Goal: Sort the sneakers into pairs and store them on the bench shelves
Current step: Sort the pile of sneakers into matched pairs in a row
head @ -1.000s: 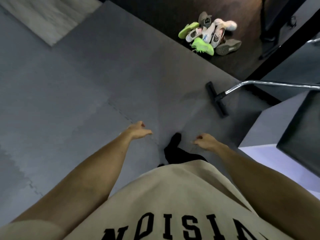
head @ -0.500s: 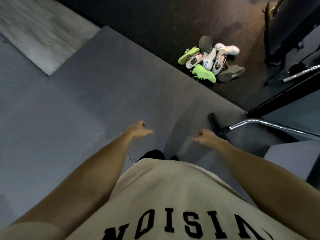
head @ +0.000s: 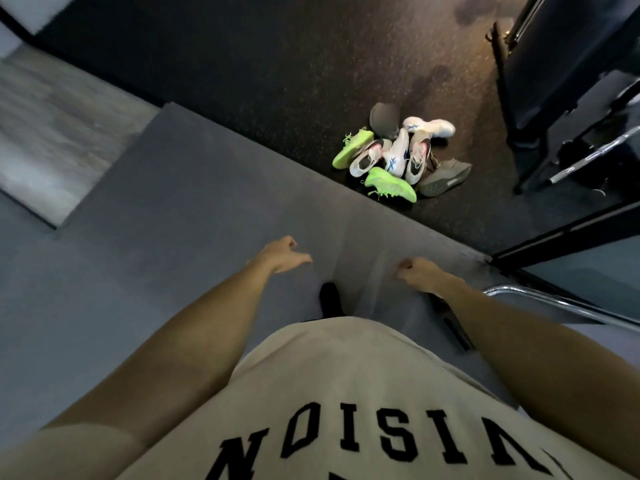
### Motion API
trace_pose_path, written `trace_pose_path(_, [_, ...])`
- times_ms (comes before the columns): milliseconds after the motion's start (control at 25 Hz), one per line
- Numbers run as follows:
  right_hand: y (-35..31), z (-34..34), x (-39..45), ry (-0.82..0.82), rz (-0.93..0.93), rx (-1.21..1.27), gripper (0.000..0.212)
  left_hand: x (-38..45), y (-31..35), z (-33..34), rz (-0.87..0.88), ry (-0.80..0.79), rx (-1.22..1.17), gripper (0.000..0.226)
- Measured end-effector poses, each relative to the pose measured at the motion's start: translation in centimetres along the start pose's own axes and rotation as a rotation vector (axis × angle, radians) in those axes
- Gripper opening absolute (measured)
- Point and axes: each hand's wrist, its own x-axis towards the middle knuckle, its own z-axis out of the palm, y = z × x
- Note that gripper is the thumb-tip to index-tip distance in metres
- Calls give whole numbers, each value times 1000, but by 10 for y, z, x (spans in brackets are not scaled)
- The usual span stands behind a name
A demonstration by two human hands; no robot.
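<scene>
On speckled dark flooring, jumbled mesh sneakers [head: 398, 157].

My shirt [head: 346, 393] hides my legs — only one dark foot [head: 330, 299] shows. In the sneaker pile [head: 398, 157] the shoes overlap, so some are half covered. The chrome bar [head: 554, 303] runs off the right edge. The top-left floor [head: 52, 133] is blurred.
</scene>
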Motion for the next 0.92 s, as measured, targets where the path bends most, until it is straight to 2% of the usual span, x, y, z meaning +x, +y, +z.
trace_pose_path(200, [-63, -72, 81, 84, 64, 87, 36, 82, 55, -100, 35, 17, 18, 69])
trace_pose_path(320, [-89, -106, 120, 92, 112, 103, 42, 126, 86, -137, 54, -11, 28, 66])
trace_pose_path(600, [-154, -215, 233, 63, 94, 91, 39, 235, 175, -234, 37, 5, -17, 63])
trace_pose_path(800, [-199, -288, 296, 74, 95, 94, 52, 293, 225, -299, 41, -17, -32, 62])
trace_pose_path(920, [-219, -313, 323, 109, 123, 167, 52, 329, 247, -334, 62, -40, 5, 61])
